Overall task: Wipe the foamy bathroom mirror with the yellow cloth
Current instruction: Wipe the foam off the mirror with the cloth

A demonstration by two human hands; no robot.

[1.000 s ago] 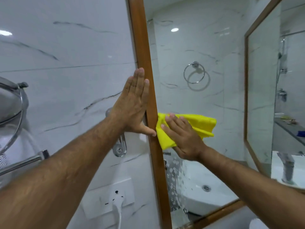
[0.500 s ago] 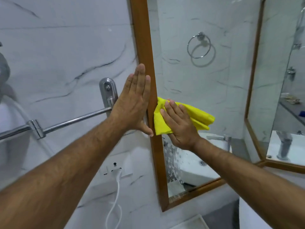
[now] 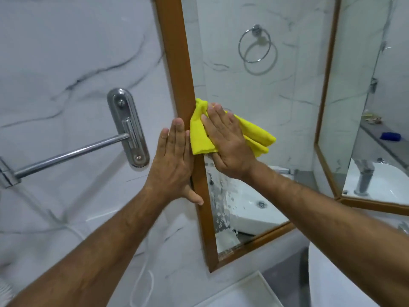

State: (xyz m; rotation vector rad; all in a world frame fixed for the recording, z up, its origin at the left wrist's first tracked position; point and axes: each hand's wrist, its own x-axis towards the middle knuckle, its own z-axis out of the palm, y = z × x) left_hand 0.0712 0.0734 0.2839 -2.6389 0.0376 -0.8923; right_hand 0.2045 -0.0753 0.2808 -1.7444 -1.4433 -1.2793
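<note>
The mirror (image 3: 265,89) hangs in a brown wooden frame (image 3: 179,63) on the marble wall. White foam spots (image 3: 221,202) cover its lower left strip. My right hand (image 3: 228,142) lies flat on the yellow cloth (image 3: 200,136) and presses it to the glass beside the left frame edge. My left hand (image 3: 174,165) rests flat and open on the wall and frame, thumb across the wood. It holds nothing.
A chrome towel bar (image 3: 66,156) with its oval mount (image 3: 128,127) juts from the wall at left. A second framed mirror (image 3: 363,103) stands at right. A white basin edge (image 3: 250,293) lies below, and a white cable (image 3: 143,282) hangs down the wall.
The view has tilted downward. Both hands have slid down the frame, the right hand dragging the yellow cloth down the glass toward the foamy strip.
</note>
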